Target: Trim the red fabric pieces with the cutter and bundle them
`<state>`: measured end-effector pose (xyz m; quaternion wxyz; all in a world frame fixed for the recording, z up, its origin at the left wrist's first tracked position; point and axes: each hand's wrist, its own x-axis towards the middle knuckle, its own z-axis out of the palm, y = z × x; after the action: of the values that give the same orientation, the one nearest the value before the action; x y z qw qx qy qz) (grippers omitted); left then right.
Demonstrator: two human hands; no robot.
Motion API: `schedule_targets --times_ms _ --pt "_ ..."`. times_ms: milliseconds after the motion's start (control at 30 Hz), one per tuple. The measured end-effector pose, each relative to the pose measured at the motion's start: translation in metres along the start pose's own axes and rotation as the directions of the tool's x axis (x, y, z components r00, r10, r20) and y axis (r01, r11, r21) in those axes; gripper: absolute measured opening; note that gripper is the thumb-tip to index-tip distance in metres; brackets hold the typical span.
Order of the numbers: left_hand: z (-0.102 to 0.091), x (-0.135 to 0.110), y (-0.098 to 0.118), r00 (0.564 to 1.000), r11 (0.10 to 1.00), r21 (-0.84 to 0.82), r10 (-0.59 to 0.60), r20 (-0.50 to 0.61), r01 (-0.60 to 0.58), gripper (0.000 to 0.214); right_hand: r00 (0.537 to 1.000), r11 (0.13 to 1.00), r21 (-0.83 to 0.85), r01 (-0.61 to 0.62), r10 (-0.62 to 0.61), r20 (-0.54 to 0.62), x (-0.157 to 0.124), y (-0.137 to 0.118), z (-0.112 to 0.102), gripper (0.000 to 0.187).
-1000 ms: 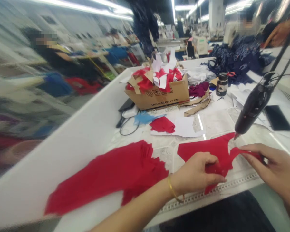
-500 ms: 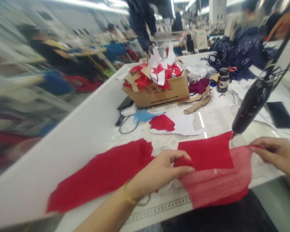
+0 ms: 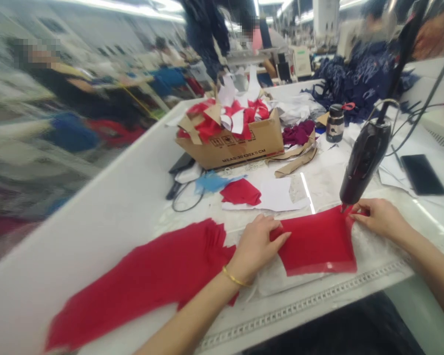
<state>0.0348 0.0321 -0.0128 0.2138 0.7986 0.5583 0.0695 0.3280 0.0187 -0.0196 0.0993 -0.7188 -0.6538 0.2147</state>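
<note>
A red fabric piece (image 3: pixel 314 241) lies flat near the table's front edge, with a sheer red layer over it showing along the lower border. My left hand (image 3: pixel 257 244), a gold bracelet at its wrist, is closed on the upper left corner. At the upper right corner, my right hand (image 3: pixel 377 217) pinches the cloth between thumb and fingers. Just left of those fingers, a black pointed tool (image 3: pixel 364 162) hangs tilted, its tip at the fabric's top edge; whether it touches I cannot tell. Left of my left hand lies a stack of red fabric pieces (image 3: pixel 144 276).
Behind the work stands a cardboard box (image 3: pixel 237 150) full of scraps. White paper (image 3: pixel 281 195), a red scrap (image 3: pixel 240 191) and a blue scrap (image 3: pixel 211 182) lie before it. A jar (image 3: pixel 335 123) and a phone (image 3: pixel 423 175) are at right; a printed measuring strip (image 3: pixel 299 305) runs along the front.
My right hand has moved left and away from me, bringing the sheer red layer onto the red piece beneath. My left hand keeps its corner. The view has shifted slightly.
</note>
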Motion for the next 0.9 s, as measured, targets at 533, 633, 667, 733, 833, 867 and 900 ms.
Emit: schedule_targets --times_ms 533,633,667,733,833,867,900 --pt "0.009 0.006 -0.004 0.997 0.999 0.032 0.021 -0.076 -0.019 0.03 0.994 0.999 0.036 -0.022 0.026 -0.108 0.022 0.008 -0.003 0.011" --pt "0.008 0.006 -0.007 0.997 0.998 0.058 0.016 -0.076 -0.012 0.031 0.992 0.998 0.048 -0.034 0.039 -0.117 0.024 0.009 -0.003 0.009" --pt "0.008 0.006 -0.008 0.997 0.997 0.07 0.014 -0.073 -0.009 0.031 0.991 0.998 0.052 -0.037 0.044 -0.124 0.026 0.01 -0.002 0.008" --pt "0.008 0.005 -0.01 0.998 0.995 0.1 0.006 -0.069 0.001 0.031 0.989 0.997 0.053 -0.048 0.055 -0.14 0.027 0.015 -0.001 0.008" --pt "0.01 0.002 -0.013 0.993 0.99 0.139 0.013 -0.114 0.003 0.028 0.966 0.989 0.147 0.0 0.038 -0.256 0.025 0.022 -0.001 0.014" --pt "0.012 0.0 -0.013 0.985 0.988 0.151 0.036 -0.168 -0.01 0.027 0.939 0.969 0.239 0.061 0.026 -0.344 0.023 0.023 -0.002 0.018" --pt "0.015 -0.002 -0.012 0.969 0.986 0.164 0.077 -0.234 -0.039 0.027 0.896 0.925 0.347 0.156 0.015 -0.443 0.019 0.023 -0.004 0.025"
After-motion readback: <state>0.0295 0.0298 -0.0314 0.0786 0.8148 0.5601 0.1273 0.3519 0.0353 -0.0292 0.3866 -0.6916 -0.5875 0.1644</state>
